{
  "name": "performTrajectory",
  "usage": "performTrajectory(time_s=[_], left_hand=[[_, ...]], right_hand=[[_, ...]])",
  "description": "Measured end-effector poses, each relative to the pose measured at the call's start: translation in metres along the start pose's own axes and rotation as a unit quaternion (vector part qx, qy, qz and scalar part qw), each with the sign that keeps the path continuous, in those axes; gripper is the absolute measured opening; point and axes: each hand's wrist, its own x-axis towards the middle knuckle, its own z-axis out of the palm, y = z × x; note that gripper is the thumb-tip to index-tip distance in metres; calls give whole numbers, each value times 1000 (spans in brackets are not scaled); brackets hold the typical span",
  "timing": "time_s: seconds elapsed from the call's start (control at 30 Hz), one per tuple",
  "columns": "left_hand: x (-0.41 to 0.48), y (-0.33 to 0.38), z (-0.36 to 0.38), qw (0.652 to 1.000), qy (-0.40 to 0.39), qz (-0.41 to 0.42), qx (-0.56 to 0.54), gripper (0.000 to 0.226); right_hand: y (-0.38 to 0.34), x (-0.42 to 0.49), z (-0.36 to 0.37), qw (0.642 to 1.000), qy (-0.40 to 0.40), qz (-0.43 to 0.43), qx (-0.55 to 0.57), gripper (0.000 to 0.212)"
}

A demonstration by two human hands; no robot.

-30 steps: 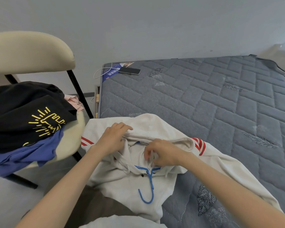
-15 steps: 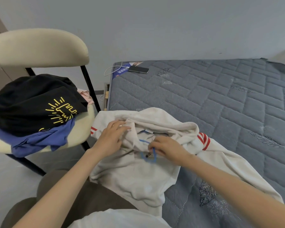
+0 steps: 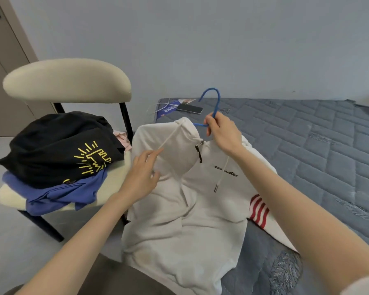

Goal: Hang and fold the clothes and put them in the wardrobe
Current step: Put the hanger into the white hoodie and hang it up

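Chair (image 3: 66, 81), well left of the left-hand fingers, carries a black T-shirt (image 3: 58, 145) with a yellow print, stacked on a blue garment (image 3: 68, 194). Left hand (image 3: 143, 173) is raised in front of the white hoodie (image 3: 190, 220). Its fingers (image 3: 152, 155) pinch the end of one drawstring (image 3: 168, 139), which runs taut up to the hood. Hoodie hangs from a blue hanger (image 3: 216, 107), with its hem over the bed edge and its red-striped sleeve on the mattress (image 3: 307, 145). Phone (image 3: 189, 108) lies on the mattress beyond the fingers of both hands. Right hand (image 3: 224, 133) is clenched around the hanger neck just below the hook, above and right of the left-hand fingers.
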Motion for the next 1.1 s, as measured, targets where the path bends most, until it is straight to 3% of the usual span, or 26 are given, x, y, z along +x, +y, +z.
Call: performTrajectory(time_s=[0.17, 0.53, 0.83, 1.0, 1.1], left_hand=[[40, 8, -55, 994, 102, 26, -22, 59], [135, -10, -158, 968, 176, 178, -2, 43], [179, -10, -228, 948, 68, 304, 63, 71], [192, 40, -286, 932, 67, 354, 49, 52], [187, 75, -326, 948, 79, 308, -28, 38]], right_hand=[[-60, 44, -22, 999, 37, 3, -8, 25], [-166, 108, 7, 998, 35, -33, -33, 23], [-249, 133, -5, 998, 27, 0, -55, 24], [-306, 131, -57, 998, 32, 36, -45, 23], [-348, 123, -101, 997, 46, 47, -41, 23]])
